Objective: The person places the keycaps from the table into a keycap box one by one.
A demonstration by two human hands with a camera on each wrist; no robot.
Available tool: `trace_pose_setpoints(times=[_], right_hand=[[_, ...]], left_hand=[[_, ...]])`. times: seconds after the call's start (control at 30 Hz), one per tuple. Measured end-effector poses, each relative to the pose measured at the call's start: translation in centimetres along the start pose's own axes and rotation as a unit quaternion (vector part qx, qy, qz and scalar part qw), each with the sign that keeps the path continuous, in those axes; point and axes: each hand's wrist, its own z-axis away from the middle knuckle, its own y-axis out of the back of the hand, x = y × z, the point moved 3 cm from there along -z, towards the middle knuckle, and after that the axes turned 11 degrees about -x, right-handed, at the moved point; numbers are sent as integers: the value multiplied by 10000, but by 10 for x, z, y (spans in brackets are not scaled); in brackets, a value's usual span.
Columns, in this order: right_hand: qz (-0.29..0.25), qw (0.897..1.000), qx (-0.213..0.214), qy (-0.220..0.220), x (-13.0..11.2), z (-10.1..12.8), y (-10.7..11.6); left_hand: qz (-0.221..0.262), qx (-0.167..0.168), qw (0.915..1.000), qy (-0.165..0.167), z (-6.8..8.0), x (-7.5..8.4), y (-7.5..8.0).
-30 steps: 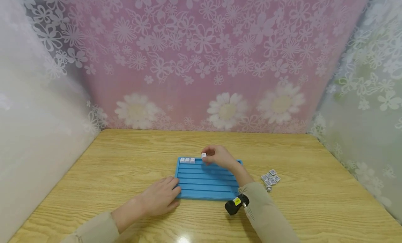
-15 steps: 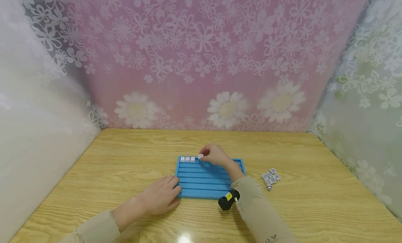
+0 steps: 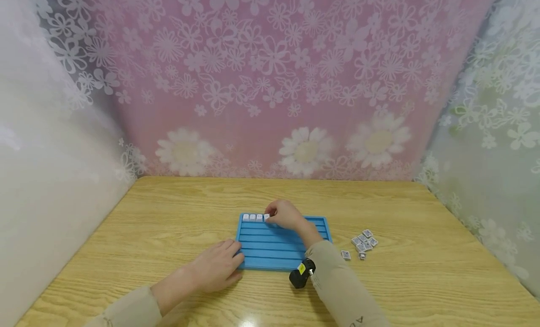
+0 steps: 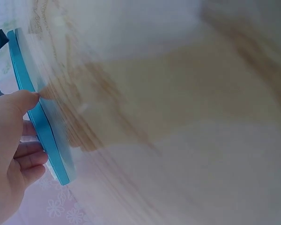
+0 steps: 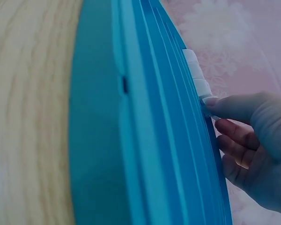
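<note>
glossy wooden table (image 3: 168, 214), smooth blue plastic tray (image 3: 274, 252)

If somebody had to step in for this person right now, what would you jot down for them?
Right hand: pinching a small white tile at the far row of the blue tray, next to the three tiles that already stand there at its left end.
Left hand: flat on the table, fingertips against the tray's left edge, steadying it.
Done: three tiles lined up in the far row; a fourth is at the row, with the fingers on it.
Left: a small pile of loose tiles lies on the table to the right of the tray, with one tile lying apart from it; the nearer rows hold nothing.
</note>
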Motion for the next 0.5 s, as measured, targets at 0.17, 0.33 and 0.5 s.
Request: trace_pose_setpoints(times=[0.17,0.33,0.5], right_hand=[[33,10000,69,-55,0,-1,-1],[79,9998,101,-149,0,-2,-1],[190,9995,107,-232,0,-3,-2]], left_hand=[[103,-73,9999,24,1,0,-1],[92,-16,9999,46,0,-1,-1],[-20,64,10000,19,0,0,1]])
